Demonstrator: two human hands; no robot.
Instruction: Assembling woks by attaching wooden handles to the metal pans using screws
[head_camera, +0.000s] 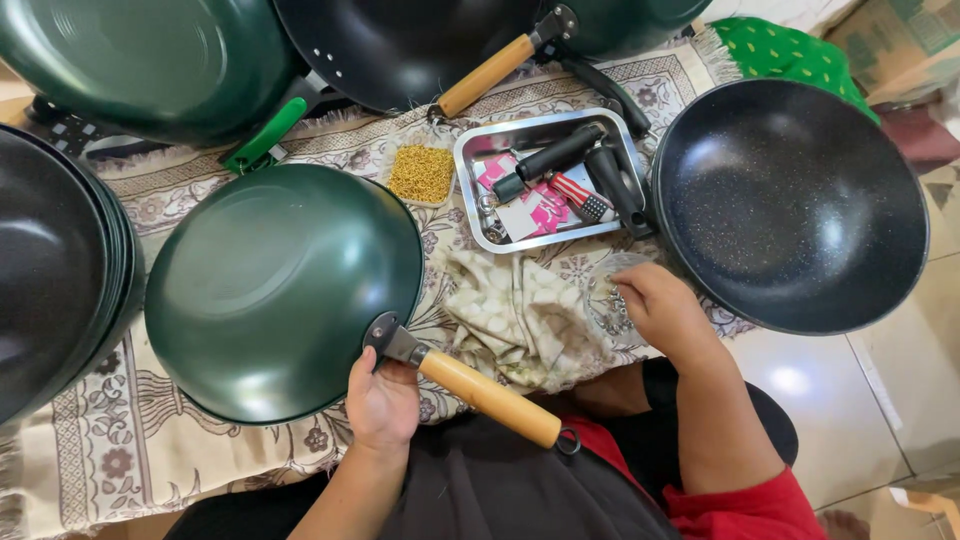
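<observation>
Floor-level pan assembly workshop, stacked woks (60, 260), parts tray (470, 150), patterned mat (150, 460)

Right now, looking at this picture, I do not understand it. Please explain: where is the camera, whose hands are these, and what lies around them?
The camera sits on a person's head and looks down, so both hands are that person's own. The left hand grips the metal bracket where a wooden handle joins an upside-down green wok. The right hand rests on the patterned cloth. Nearby lie a steel tray of black handles and small parts, a pile of golden screws, and a black speckled wok.
</observation>
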